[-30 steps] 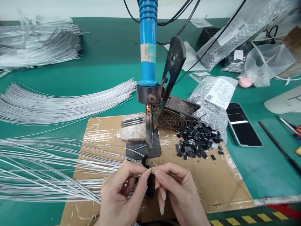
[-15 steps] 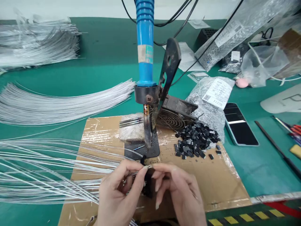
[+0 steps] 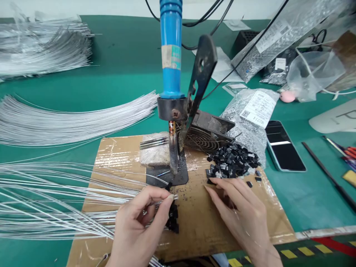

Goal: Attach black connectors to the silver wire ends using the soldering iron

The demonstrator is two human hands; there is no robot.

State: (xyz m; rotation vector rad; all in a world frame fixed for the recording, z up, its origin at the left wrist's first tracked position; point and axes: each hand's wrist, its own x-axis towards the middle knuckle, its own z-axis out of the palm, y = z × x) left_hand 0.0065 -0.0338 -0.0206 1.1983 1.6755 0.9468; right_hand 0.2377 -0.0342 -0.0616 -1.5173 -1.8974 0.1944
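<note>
My left hand (image 3: 146, 220) is closed in a pinch on a thin white wire (image 3: 175, 197), whose end pokes out past thumb and forefinger. Beneath and behind those fingertips lie black connector pieces (image 3: 172, 218) joined to other white wires (image 3: 66, 193), partly hidden by the hand. My right hand (image 3: 240, 209) is at the near edge of a heap of small black pieces (image 3: 236, 159). Its thumb and forefinger are a little apart, with nothing visible between them. Ahead of both hands, a blue-handled soldering iron (image 3: 171, 59) points down in its metal holder (image 3: 198, 70).
Under the work lies a cardboard sheet (image 3: 194, 233). A dark pad (image 3: 182, 176) and fan (image 3: 205, 139) are by the iron tip. White wire bundles (image 3: 83, 120) stretch leftwards. On the right are a plastic bag (image 3: 253, 115), a phone (image 3: 286, 148) and a dark rod (image 3: 325, 170).
My right hand has left my left fingertips and moved right to the heap of black pieces. The left hand keeps its pinch on the wire, almost unmoved.
</note>
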